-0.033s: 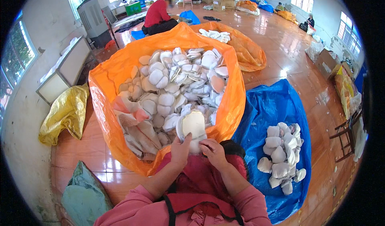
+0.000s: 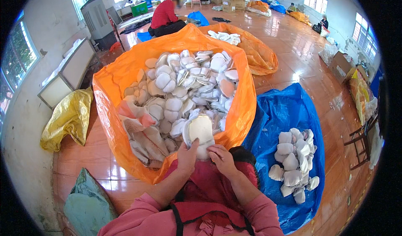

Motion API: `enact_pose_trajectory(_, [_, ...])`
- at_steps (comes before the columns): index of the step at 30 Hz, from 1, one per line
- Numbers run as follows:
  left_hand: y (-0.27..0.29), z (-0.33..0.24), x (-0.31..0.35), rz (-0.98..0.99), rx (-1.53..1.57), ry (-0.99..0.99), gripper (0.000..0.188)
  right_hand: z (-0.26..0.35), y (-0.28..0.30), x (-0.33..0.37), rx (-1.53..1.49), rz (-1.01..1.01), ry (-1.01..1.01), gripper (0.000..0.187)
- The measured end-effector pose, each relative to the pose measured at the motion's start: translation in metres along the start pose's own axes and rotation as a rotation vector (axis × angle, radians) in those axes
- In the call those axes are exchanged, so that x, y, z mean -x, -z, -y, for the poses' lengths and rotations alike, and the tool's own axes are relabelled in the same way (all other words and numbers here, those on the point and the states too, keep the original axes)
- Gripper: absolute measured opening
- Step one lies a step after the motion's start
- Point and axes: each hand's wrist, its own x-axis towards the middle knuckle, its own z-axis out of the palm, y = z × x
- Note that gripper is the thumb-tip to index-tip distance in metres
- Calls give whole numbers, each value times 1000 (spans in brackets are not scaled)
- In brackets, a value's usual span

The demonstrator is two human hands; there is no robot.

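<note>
Over the near rim of a big orange sack [image 2: 113, 97], both my hands hold a white rounded fabric pad [image 2: 200, 130] with a cream-coloured middle. My left hand [image 2: 186, 158] grips its lower left edge, thumb on top. At the lower right edge, my right hand [image 2: 222, 159] pinches it with bent fingers. A narrower whitish part of it hangs between the hands. Inside the sack lies a heap of similar white and grey pads [image 2: 197, 83], a few tinged pink. To my right, a loose pile of pads [image 2: 293, 162] rests on a blue sheet [image 2: 268, 114].
A second orange sack [image 2: 259, 55] with white pieces stands behind the first. Beyond it sits a person in red [image 2: 164, 16]. A yellow sack [image 2: 69, 120] and a green sack [image 2: 88, 198] lie on my left. A wooden chair [image 2: 360, 141] and a cardboard box [image 2: 340, 66] are at right.
Both hands and the pad have shifted very slightly; the grip looks the same.
</note>
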Motion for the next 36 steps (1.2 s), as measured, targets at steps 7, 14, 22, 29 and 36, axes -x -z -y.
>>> enact_pose_trajectory(7, [-1, -3, 6, -27, -40, -29, 31, -19, -1, 1, 46, -21, 17, 13])
enact_pose_trajectory(14, [-1, 7, 10, 78, -222, -203, 32, -12, 1, 1, -463, -59, -554, 15])
enact_pose_trajectory(22, [-5, 1, 19, 111, -422, -323, 29, -28, 6, 8, -151, 104, -381, 21])
enact_pose_trajectory(29, [1, 1, 8, 8, -158, -188, 28, -8, -1, 14, 120, 415, -224, 52])
enact_pose_trajectory(36, [1, 4, 6, 27, -91, -135, 29, -2, 3, 12, 13, 433, -319, 50])
